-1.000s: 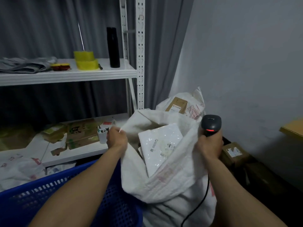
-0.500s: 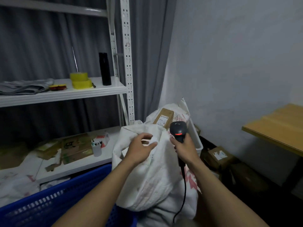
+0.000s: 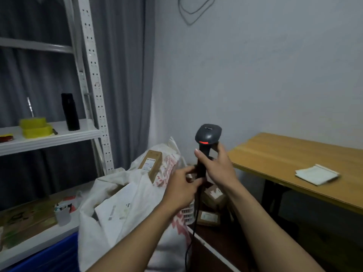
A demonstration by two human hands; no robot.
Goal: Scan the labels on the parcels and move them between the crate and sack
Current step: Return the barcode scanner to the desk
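A pale wall point(image 3: 255, 65) fills the right and a grey curtain point(image 3: 125, 75) hangs at its left, behind a white rack point(image 3: 92, 75). A wooden table point(image 3: 284, 154) stands against the wall at the right. The white sack point(image 3: 88, 232) sits open at lower centre, just right of the blue crate point(image 3: 49, 258), of which only a corner shows at the bottom left. A flat white parcel point(image 3: 115, 209) lies in the sack's mouth, label side up. Behind it a second sack point(image 3: 170, 163) holds a long brown box point(image 3: 151, 163) standing on end, and two small boxes point(image 3: 213, 195) lie low beside the table. The right hand point(image 3: 218, 167) grips the handle of the scanner point(image 3: 208, 134), fingers curled round it, holding it upright above the sacks with its red light showing. The left hand point(image 3: 180, 187) pinches the bottom of the handle between thumb and fingers, where the cable point(image 3: 193, 222) drops away. A black flask point(image 3: 69, 111) and yellow tape rolls point(image 3: 35, 127) stand on the rack's middle shelf. A folded paper point(image 3: 316, 173) lies on the table, and a small cup point(image 3: 62, 213) sits on the lower shelf.
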